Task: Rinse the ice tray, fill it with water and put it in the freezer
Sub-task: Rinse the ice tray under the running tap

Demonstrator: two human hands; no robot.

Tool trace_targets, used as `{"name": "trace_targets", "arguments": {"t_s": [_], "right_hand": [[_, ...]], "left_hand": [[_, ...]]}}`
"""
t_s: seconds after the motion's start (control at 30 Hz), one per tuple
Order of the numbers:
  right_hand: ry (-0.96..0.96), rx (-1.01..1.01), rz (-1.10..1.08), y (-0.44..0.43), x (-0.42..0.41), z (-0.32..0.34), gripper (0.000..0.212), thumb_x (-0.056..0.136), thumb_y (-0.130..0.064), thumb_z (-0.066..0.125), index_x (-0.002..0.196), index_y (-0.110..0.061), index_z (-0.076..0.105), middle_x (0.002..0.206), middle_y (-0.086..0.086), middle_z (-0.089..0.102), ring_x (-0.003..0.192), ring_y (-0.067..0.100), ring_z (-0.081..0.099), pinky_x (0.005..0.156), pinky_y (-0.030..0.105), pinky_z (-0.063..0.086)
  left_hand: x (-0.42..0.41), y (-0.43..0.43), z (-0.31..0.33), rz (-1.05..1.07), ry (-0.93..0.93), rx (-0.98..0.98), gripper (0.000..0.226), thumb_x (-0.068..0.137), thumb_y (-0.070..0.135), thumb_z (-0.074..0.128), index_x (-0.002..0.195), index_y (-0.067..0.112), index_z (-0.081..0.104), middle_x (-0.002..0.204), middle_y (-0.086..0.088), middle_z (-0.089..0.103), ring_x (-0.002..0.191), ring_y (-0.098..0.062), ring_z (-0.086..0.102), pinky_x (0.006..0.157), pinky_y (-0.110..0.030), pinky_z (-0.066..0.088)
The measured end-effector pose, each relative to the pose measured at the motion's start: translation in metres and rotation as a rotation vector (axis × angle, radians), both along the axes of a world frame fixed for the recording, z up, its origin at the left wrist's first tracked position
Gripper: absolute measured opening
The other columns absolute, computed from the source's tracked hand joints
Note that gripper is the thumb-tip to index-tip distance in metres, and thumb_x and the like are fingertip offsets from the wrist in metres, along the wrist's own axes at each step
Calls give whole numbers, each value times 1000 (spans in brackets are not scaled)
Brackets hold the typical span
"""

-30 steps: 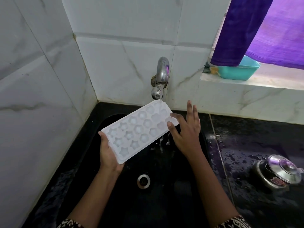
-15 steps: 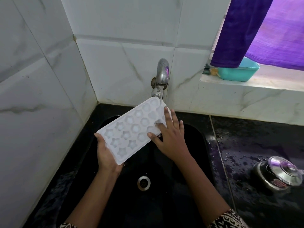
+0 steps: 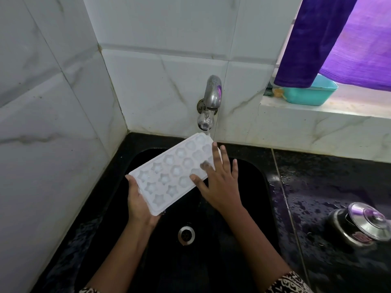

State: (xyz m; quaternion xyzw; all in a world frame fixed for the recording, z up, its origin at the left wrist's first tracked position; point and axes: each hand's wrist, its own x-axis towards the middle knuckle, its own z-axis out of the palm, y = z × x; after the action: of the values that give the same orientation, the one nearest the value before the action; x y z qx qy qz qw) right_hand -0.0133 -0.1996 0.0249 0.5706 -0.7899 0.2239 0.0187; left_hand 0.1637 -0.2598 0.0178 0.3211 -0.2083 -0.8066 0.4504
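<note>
A white ice tray [image 3: 169, 172] with star and flower shaped cells is held tilted over the black sink [image 3: 249, 208]. Its far end sits just under the steel tap [image 3: 210, 100], from which water runs onto it. My left hand [image 3: 138, 199] grips the tray's near end from below. My right hand [image 3: 220, 182] lies flat with fingers spread on the tray's far right cells, blurred by motion.
The sink drain [image 3: 186, 235] is below the tray. A steel pot with a lid [image 3: 364, 223] stands on the wet black counter to the right. A teal tub [image 3: 311, 94] sits on the window ledge under a purple curtain [image 3: 330, 39]. Tiled walls close the left and back.
My right hand moved from the tray's right edge onto its top and rubs across the cells. The tray stays under the tap, shifted slightly left.
</note>
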Motion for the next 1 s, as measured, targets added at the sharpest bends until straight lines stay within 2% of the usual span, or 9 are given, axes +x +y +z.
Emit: {"name": "trace_targets", "arguments": {"t_s": [0.07, 0.17, 0.33, 0.47, 0.53, 0.63, 0.77, 0.9, 1.0], "right_hand": [[15, 47, 28, 2, -2, -2, 69, 84, -70, 19, 124, -28, 56, 158, -4, -11, 143, 13, -20, 112, 47, -9], [-5, 2, -24, 3, -14, -1, 62, 86, -67, 21, 113, -31, 63, 157, -4, -9, 144, 14, -17, 114, 50, -5], [33, 30, 19, 1, -6, -6, 66, 85, -70, 23, 122, -26, 55, 158, -4, -11, 143, 13, -20, 114, 51, -6], [-32, 3, -48, 3, -18, -11, 57, 85, -67, 23, 105, -32, 63, 158, -3, -8, 143, 13, -18, 115, 55, 0], [-17, -11, -51, 0, -8, -14, 58, 85, -68, 25, 113, -31, 60, 159, -1, -6, 144, 14, -16, 114, 51, -3], [-39, 89, -2, 1, -5, -18, 70, 82, -72, 18, 130, -32, 50, 156, -6, -19, 141, 11, -26, 113, 48, -8], [-71, 66, -72, 1, -10, -19, 66, 83, -69, 16, 120, -34, 58, 155, -6, -17, 141, 10, -25, 114, 49, -7], [-61, 103, -13, -2, 0, -20, 70, 82, -72, 17, 132, -32, 47, 157, -5, -19, 141, 11, -27, 113, 48, -8], [-73, 66, -35, 0, -11, -19, 63, 84, -68, 18, 120, -34, 57, 156, -6, -15, 141, 10, -24, 115, 50, -6]], "left_hand": [[0, -2, 0, 19, -5, 4, 74, 91, 70, 21, 133, 18, 52, 125, -12, 65, 108, -30, 66, 73, -39, 60], [-2, -2, -2, 14, 1, 8, 74, 91, 70, 21, 136, 18, 50, 127, -12, 64, 110, -30, 65, 73, -38, 59], [-7, -4, -3, 10, -16, -19, 78, 91, 71, 21, 139, 16, 47, 130, -13, 62, 115, -31, 62, 80, -40, 58], [-7, -1, -10, 15, -48, -5, 76, 91, 72, 22, 138, 18, 49, 129, -12, 62, 115, -31, 62, 77, -38, 59], [-10, 2, -10, 30, -50, 8, 75, 91, 71, 22, 134, 18, 52, 125, -11, 65, 112, -29, 64, 77, -38, 59], [-6, -3, -12, 51, -72, 17, 75, 90, 72, 22, 134, 19, 52, 126, -11, 64, 112, -29, 64, 79, -38, 58], [-5, 3, -18, 40, -48, 40, 77, 90, 73, 24, 137, 17, 49, 129, -13, 62, 113, -30, 63, 75, -38, 59], [-7, 5, -17, 63, -16, 41, 78, 90, 72, 24, 137, 14, 49, 127, -15, 63, 109, -31, 65, 73, -38, 59], [-3, 2, -19, 54, -35, 25, 79, 90, 72, 23, 140, 14, 47, 130, -15, 61, 112, -31, 64, 73, -37, 59]]}}
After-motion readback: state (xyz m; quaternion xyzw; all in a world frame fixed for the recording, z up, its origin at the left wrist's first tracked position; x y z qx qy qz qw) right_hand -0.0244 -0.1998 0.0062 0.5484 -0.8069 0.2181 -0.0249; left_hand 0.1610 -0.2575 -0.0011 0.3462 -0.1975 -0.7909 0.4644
